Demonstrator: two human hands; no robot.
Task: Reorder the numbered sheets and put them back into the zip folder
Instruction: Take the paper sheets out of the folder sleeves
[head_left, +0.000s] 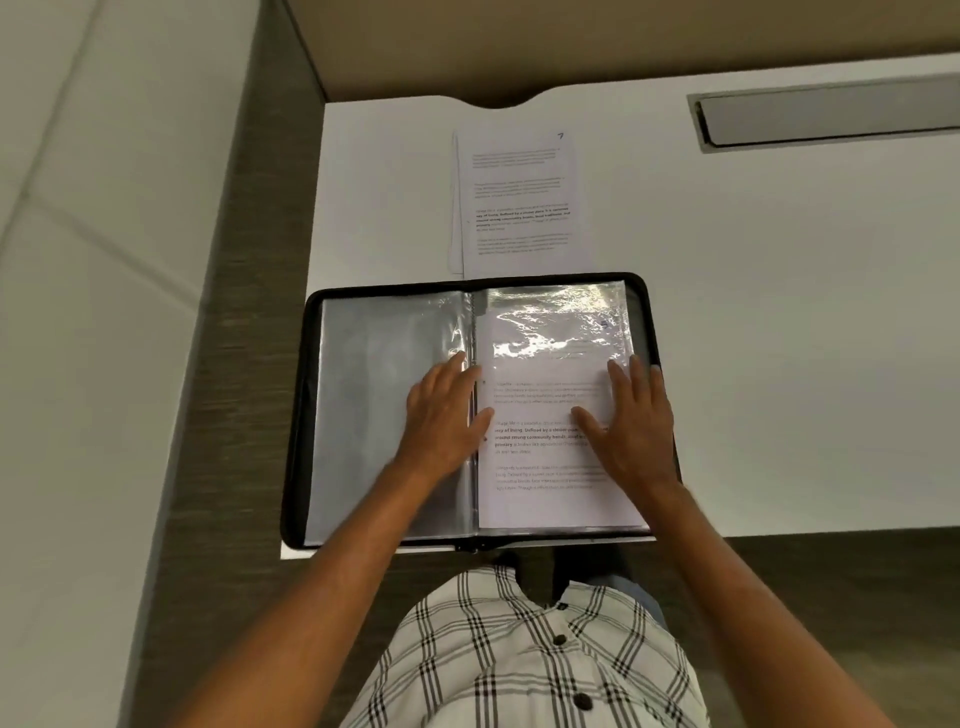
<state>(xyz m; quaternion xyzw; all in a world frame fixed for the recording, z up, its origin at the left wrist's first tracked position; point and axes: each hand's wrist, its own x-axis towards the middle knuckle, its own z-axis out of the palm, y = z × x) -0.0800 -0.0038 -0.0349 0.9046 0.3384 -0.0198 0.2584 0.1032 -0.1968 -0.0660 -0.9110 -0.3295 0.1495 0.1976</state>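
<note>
Black zip folder (655, 332) open at frame centre, left hand (445, 415) flat on spine, right hand (628, 421) flat on sleeved printed sheet (540, 467), loose sheets (519, 202) above.

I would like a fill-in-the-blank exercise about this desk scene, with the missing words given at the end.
1. The zip folder lies ____ on the white desk.
2. The top sheet of the loose stack beyond the folder bears the number ____.
3. The right hand rests flat on a printed sheet on the folder's ____ side.
4. The left hand rests near the folder's ____.

Missing words: open; 7; right; spine
</note>
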